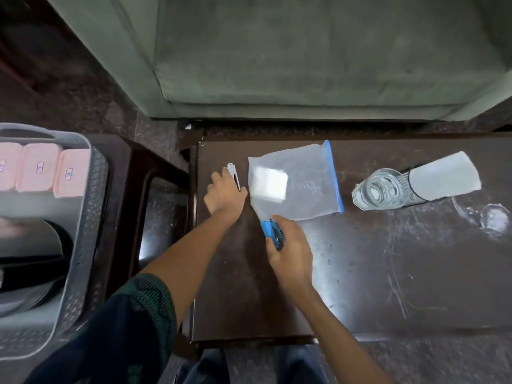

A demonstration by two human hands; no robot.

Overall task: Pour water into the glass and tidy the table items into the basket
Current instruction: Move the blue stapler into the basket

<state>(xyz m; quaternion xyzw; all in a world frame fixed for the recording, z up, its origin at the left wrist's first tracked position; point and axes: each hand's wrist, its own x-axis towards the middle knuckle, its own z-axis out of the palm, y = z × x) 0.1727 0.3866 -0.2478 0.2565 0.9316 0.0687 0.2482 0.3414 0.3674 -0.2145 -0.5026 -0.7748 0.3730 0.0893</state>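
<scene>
On the dark wooden table point(360, 273) my left hand point(223, 194) is closed around a small silver and black tool point(232, 173) near the table's far left corner. My right hand point(291, 253) holds a blue and black stapler-like tool point(273, 233) just above the tabletop. A clear zip bag point(302, 181) with a blue seal and a white pad inside lies flat beyond both hands. Further right, a clear glass point(376, 192) stands beside a black mesh cup point(415, 189) with white paper in it. The grey basket point(83, 245) sits on a stool at the left.
Three pink lidded boxes point(41, 169) and a dark round item lie inside the basket. A green sofa point(304, 65) stands beyond the table. White smudges mark the tabletop at the right point(490, 217). A gap of dark floor separates stool and table.
</scene>
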